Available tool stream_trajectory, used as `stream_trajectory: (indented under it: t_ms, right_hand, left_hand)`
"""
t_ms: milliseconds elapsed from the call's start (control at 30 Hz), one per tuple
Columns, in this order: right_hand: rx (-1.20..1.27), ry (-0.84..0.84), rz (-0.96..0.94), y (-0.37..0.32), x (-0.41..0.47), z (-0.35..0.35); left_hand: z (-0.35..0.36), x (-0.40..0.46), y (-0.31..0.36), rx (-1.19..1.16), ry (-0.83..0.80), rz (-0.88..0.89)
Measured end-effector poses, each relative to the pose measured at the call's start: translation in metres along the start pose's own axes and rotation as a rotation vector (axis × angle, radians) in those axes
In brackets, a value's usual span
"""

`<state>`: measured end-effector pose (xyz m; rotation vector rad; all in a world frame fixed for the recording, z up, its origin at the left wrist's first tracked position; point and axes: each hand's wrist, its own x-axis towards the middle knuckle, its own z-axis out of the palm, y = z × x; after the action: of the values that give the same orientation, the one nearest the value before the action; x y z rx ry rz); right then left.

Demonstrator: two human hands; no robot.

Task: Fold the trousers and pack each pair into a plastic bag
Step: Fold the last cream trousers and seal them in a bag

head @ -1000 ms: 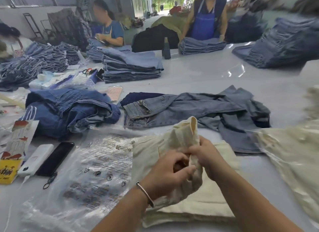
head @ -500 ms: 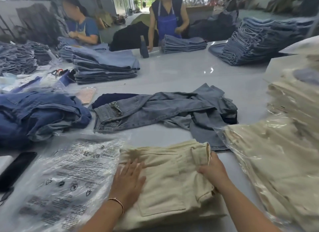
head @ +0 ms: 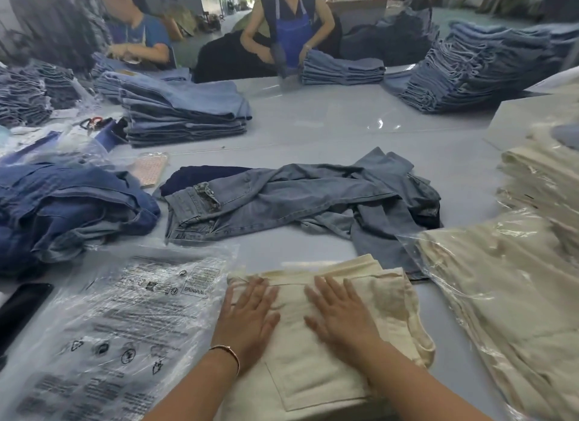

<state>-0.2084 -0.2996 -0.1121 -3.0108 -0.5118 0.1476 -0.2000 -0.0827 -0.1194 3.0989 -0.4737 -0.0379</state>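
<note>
A folded pair of cream trousers [head: 388,311] lies on the table right in front of me. My left hand [head: 247,320] lies flat on its left part with fingers straight. Beside it my right hand [head: 340,317] presses flat on the middle of the fold. Just left of the trousers lies a pile of clear plastic bags [head: 125,326] printed with warning text and symbols. To the right sit bagged cream trousers [head: 507,295], with a taller bagged stack [head: 545,182] behind them.
Loose grey-blue jeans [head: 297,198] sprawl across the table centre. A heap of dark blue jeans [head: 69,207] sits at the left, a black phone [head: 22,308] near it. Folded jeans stacks [head: 185,116] [head: 476,66] stand farther back, where two persons work.
My hands let go of the raised cream trouser fabric, laid the fold down, and now both lie flat on it; the right hand moved from the right edge to the middle.
</note>
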Motion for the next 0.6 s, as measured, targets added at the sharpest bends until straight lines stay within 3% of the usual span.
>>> stream_trajectory:
  t_ms: [133, 433, 533, 600]
  right_hand:
    - [-0.057, -0.036, -0.002, 0.005, -0.01, 0.015]
    - [-0.095, -0.059, 0.051, -0.004, -0.004, 0.001]
    - [-0.107, 0.059, 0.042, -0.028, 0.004, 0.007]
    - [-0.026, 0.002, 0.066, -0.047, -0.005, 0.01]
  left_hand:
    - [0.025, 0.013, -0.011, -0.025, -0.077, -0.137]
    - [0.012, -0.004, 0.004, -0.037, -0.049, -0.19]
    - [0.013, -0.047, 0.02, -0.158, 0.139, -0.232]
    - [0.013, -0.073, 0.024, -0.34, 0.214, -0.181]
